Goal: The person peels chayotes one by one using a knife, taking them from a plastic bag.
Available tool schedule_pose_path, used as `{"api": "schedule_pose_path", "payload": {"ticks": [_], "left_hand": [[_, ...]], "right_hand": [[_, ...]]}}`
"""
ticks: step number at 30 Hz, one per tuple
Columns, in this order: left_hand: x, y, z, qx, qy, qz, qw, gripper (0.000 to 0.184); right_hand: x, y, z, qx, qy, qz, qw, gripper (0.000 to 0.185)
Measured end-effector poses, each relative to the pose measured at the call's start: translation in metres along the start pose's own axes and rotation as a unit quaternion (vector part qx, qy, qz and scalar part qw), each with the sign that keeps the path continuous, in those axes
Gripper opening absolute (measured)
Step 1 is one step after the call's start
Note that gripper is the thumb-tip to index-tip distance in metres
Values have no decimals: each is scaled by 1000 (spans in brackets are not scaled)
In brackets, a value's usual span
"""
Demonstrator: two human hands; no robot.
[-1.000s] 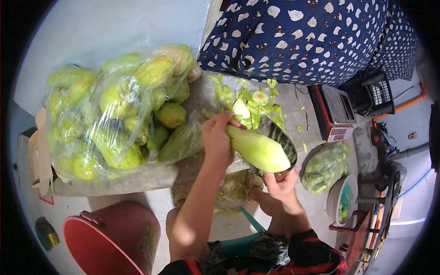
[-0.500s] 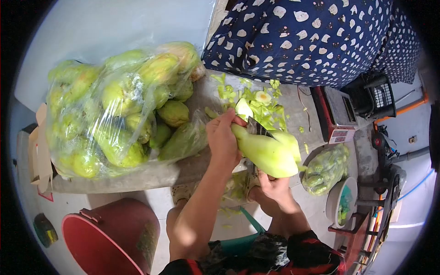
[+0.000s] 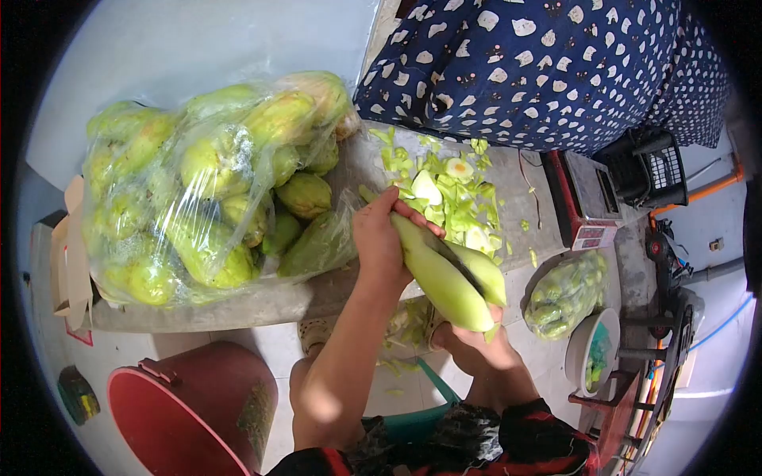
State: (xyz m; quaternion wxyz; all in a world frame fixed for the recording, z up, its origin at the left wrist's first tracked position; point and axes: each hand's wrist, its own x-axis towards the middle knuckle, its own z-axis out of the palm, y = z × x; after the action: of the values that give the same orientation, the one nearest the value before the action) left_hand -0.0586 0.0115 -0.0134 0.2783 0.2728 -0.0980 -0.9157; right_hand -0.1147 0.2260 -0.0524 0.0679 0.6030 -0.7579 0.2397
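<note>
A peeled green papaya (image 3: pixel 444 287) is split lengthwise, with a dark slot between its two long halves. My left hand (image 3: pixel 381 242) is closed around its upper, narrower end. A short green tip pokes out above that hand; whether it is a knife handle I cannot tell. The dark blade is not clearly distinguishable inside the slot. Beneath the wide lower end, my right hand (image 3: pixel 476 335) grips the fruit, its fingers partly hidden. Beyond the papaya, green peelings and trimmed end pieces (image 3: pixel 456 186) lie scattered on the concrete ledge (image 3: pixel 520 210).
A large clear bag of green papayas (image 3: pixel 210 194) fills the ledge's left side. To the right are a red scale (image 3: pixel 583 198), a black basket (image 3: pixel 655 170), another filled bag (image 3: pixel 567 293) and a white tub (image 3: pixel 583 353). A red bin (image 3: pixel 194 404) stands below left; patterned navy cloth (image 3: pixel 524 71) hangs opposite.
The papaya has tilted, its wide end dropping lower, and its split has opened into a wider dark gap. The dark blade seen earlier at the cut no longer shows clearly. My right hand moved slightly down.
</note>
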Motion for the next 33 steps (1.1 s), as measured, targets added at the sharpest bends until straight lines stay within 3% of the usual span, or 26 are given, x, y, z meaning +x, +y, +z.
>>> {"api": "schedule_pose_path", "payload": {"ticks": [3, 7, 13, 19, 22, 29, 33], "left_hand": [[4, -1, -9, -55, 27, -39, 997, 29], [-1, 0, -4, -92, 33, -76, 992, 25], [-3, -3, 2, -26, 10, -22, 999, 27], [-5, -10, 2, -36, 7, -29, 999, 27], [-6, -8, 2, -69, -5, -40, 997, 28], [-9, -7, 2, -22, -9, -38, 999, 28], [10, -22, -13, 44, -2, 25, 999, 33]], "right_hand": [[14, -11, -6, 133, 110, 33, 984, 20], [11, -10, -12, 90, 70, 89, 989, 22], [18, -2, -2, 148, 77, 20, 986, 24], [-11, 6, 14, 210, 5, 90, 974, 35], [-24, 9, 28, 327, 35, 168, 930, 41], [-23, 6, 15, 275, -112, 233, 926, 45], [5, -1, 11, 157, -15, 105, 982, 30]]}}
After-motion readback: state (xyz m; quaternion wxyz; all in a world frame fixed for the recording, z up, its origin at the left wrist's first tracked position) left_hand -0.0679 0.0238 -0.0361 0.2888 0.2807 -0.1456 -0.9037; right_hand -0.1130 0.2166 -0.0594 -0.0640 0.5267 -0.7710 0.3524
